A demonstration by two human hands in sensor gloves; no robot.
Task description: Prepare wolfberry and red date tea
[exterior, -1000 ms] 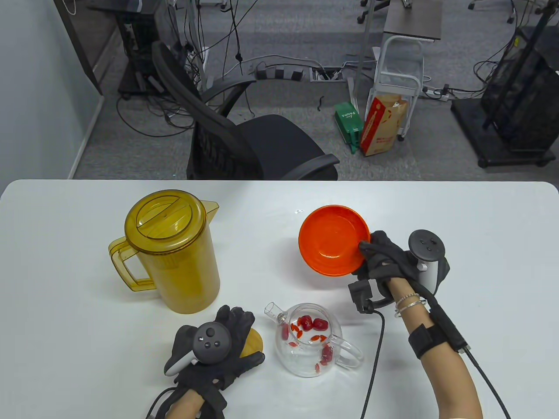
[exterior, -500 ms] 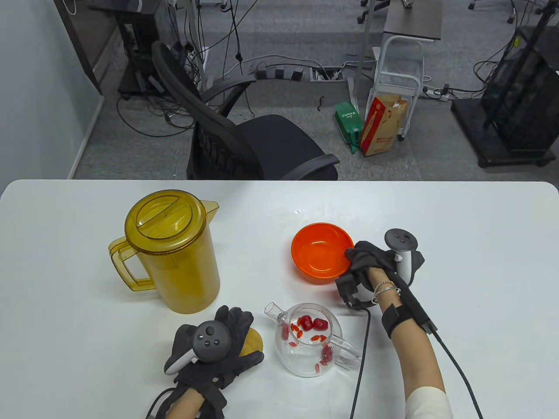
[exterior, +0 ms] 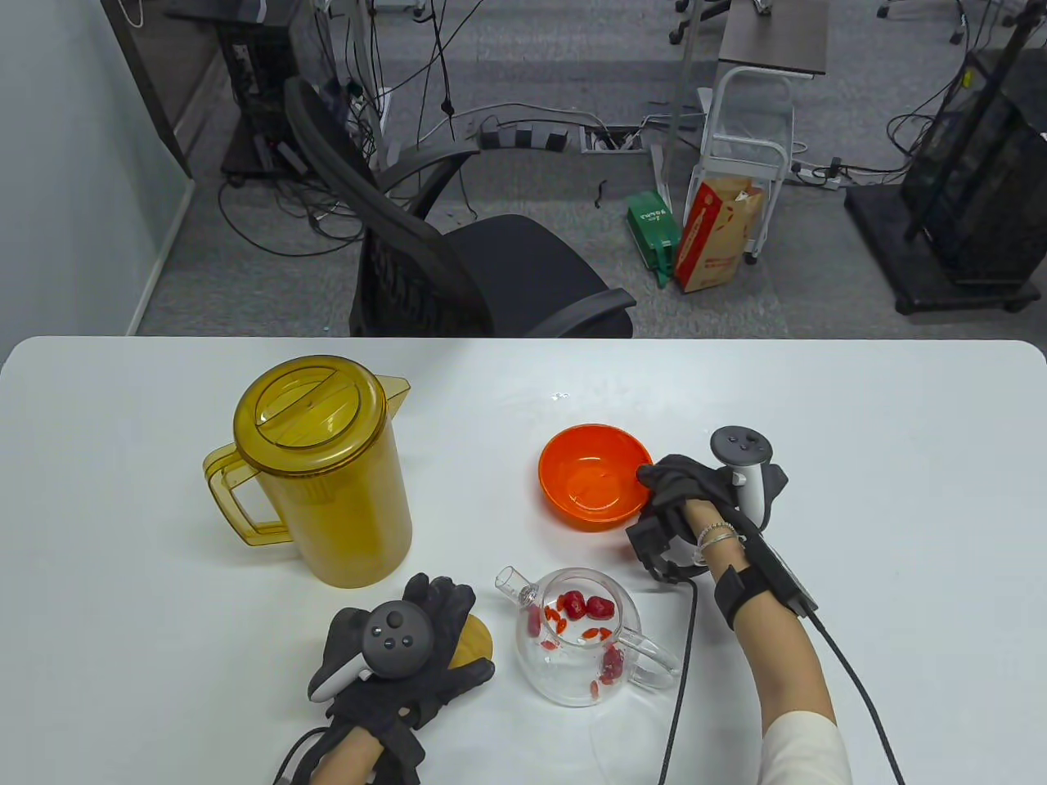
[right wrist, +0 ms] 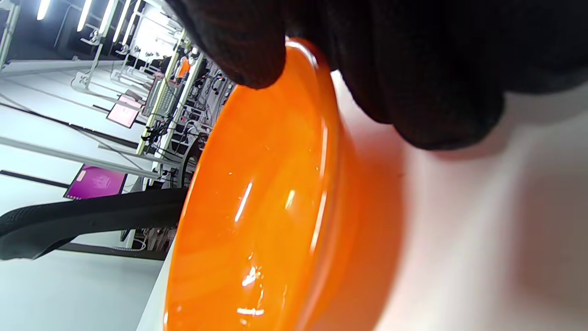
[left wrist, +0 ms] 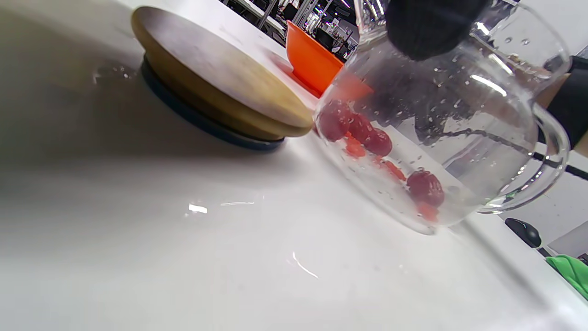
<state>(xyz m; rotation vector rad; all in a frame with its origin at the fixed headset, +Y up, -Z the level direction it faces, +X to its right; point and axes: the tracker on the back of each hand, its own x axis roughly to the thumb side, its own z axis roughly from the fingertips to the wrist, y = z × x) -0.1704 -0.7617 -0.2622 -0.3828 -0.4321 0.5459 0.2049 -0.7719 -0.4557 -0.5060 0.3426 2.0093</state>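
Observation:
A glass teapot (exterior: 585,638) with red dates and wolfberries in it stands near the table's front; it also shows in the left wrist view (left wrist: 441,138). My right hand (exterior: 683,491) grips the right rim of an empty orange bowl (exterior: 589,478), which sits on the table; the right wrist view shows the thumb over the rim (right wrist: 294,46). My left hand (exterior: 409,654) rests flat on the table, partly over the wooden teapot lid (exterior: 474,642), (left wrist: 216,78). An amber pitcher (exterior: 319,466) with its lid on stands at the left.
The white table (exterior: 900,491) runs to a far edge with a black office chair (exterior: 458,262) behind it. My right hand's cable (exterior: 683,679) trails past the teapot's handle. A water drop (exterior: 560,396) lies behind the bowl.
My right hand has lowered the tilted orange bowl down and slightly left and set it level on the table, still gripping its rim. The left hand has not moved.

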